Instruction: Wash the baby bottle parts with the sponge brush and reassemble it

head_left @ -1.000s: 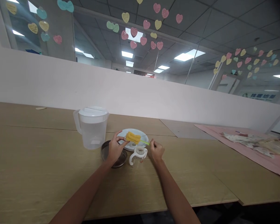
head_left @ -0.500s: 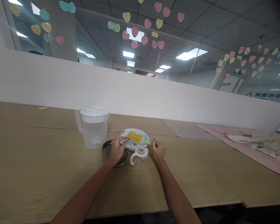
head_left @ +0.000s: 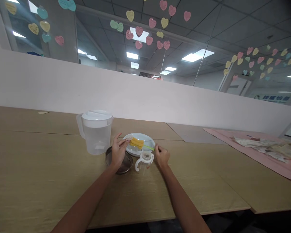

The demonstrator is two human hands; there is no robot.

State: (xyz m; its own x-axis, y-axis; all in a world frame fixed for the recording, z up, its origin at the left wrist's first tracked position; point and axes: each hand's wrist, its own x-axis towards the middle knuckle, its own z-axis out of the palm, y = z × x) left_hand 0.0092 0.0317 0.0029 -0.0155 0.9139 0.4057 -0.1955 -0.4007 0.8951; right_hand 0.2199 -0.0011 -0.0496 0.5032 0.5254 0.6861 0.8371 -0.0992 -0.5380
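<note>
My right hand (head_left: 162, 155) is closed around the thin green handle (head_left: 149, 148) of a sponge bottle brush, whose yellow sponge head (head_left: 136, 143) points left above a white plate (head_left: 151, 142). Between the thumb and fingers of my left hand (head_left: 118, 152) is a small pale round piece (head_left: 129, 138), and the sponge tip meets it. What kind of piece it is I cannot make out. A small clear part (head_left: 135, 148) shows at the plate, below the sponge. In front of the plate stands a clear baby bottle with white handles (head_left: 145, 158), its top uncovered.
A shallow metal bowl (head_left: 126, 167) sits under my left wrist. Behind it on the left stands a lidded clear plastic pitcher (head_left: 98, 134). At far right, plastic packets (head_left: 264, 147) lie on a pink sheet (head_left: 232, 139). A low white wall (head_left: 145, 97) borders the table's back.
The brush head has shifted slightly left and down, against the small piece in my left hand. My right hand has moved a little left with the handle; my left fingers have shifted left.
</note>
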